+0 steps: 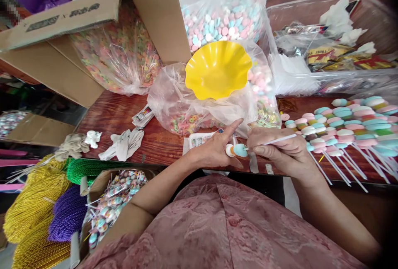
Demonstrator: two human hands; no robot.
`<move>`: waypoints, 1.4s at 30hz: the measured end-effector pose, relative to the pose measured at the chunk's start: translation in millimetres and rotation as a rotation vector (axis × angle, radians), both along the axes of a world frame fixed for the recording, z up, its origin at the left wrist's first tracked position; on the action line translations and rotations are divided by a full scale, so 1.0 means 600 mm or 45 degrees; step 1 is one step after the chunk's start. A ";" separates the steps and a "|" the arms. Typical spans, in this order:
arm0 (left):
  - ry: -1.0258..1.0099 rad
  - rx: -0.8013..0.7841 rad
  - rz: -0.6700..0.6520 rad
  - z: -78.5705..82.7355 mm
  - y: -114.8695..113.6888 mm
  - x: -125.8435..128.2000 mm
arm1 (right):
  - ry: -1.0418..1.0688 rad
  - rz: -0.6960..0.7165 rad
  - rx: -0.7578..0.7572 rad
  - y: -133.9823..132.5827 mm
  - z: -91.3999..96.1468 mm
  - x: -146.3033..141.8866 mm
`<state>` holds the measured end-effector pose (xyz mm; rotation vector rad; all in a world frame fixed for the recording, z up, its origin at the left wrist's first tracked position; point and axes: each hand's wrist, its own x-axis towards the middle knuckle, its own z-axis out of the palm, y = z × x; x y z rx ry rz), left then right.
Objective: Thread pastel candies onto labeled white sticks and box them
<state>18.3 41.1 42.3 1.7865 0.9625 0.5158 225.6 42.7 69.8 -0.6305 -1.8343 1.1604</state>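
The left hand [213, 152] has its fingers parted, index stretched out straight and thumb set apart below, with a short row of rounded white, orange and pale-blue sweets [240, 150] between them; exactly where they press is hard to see. The right hand [276, 151] has its fingers curled closely around a thin white plastic-looking stick [281, 138], one end showing past the knuckles. The forearms come in from lower left and lower right, bringing both hands near each other over the front edge of the reddish-brown wooden bench [168, 146]. In the row, the white piece lies toward the left palm, the smooth pale-blue one toward the right thumb. Pastel sweets threaded on white sticks [354, 126] lie heaped beside the right hand.
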 end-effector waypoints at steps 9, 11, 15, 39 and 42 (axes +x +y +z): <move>0.131 0.184 0.002 -0.008 -0.010 -0.050 | 0.100 -0.210 -0.073 -0.006 -0.034 0.022; 0.258 0.251 0.086 -0.023 -0.018 -0.059 | 0.138 -0.239 -0.115 -0.007 -0.051 0.025; 0.437 0.448 0.169 -0.055 -0.028 -0.057 | 0.225 -0.254 -0.131 -0.010 -0.077 0.031; 0.322 0.504 0.321 -0.062 -0.047 -0.030 | 0.032 -0.203 0.176 -0.028 -0.045 0.031; 0.400 0.519 0.307 -0.063 -0.046 -0.027 | -0.009 -0.207 0.225 -0.034 -0.035 0.025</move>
